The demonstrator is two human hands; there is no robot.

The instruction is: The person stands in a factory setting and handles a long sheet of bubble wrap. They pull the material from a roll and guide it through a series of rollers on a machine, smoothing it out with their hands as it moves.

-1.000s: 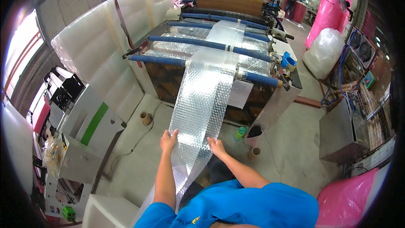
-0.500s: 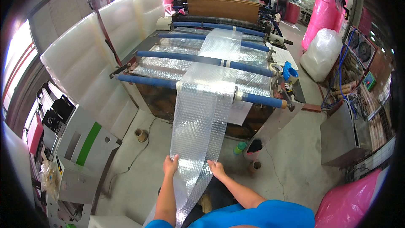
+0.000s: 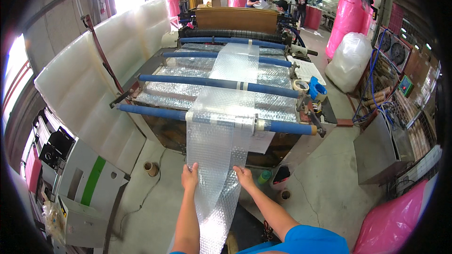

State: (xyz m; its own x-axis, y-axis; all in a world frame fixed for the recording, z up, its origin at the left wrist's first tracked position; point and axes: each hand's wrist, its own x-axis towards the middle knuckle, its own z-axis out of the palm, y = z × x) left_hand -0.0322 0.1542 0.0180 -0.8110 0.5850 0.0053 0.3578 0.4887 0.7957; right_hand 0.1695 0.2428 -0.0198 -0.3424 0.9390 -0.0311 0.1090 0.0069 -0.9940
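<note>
A long strip of clear bubble wrap (image 3: 221, 146) comes over the machine's blue rollers (image 3: 150, 111) and hangs down toward me. My left hand (image 3: 190, 176) pinches its left edge, thumb on top. On the opposite edge, my right hand (image 3: 243, 177) grips the bubble wrap the same way, a little below the front roller. Between the hands the strip lies fairly flat and shiny, and its lower end runs down past my forearms out of sight. Silvery bubble sheet (image 3: 174, 95) covers the machine bed under the rollers.
Tall wrapped white foam-like slabs (image 3: 94, 66) stand at left, beside a grey cabinet (image 3: 89, 207) with a green stripe. Tape rolls (image 3: 300, 85) and a blue tape dispenser (image 3: 317, 88) sit at the machine's right. Pink rolls (image 3: 348, 19) and several people are farther back.
My view has tilted up and shifted right, so the machine appears lower. My hands keep hold of the bubble wrap's edges and are now nearer the front roller.
</note>
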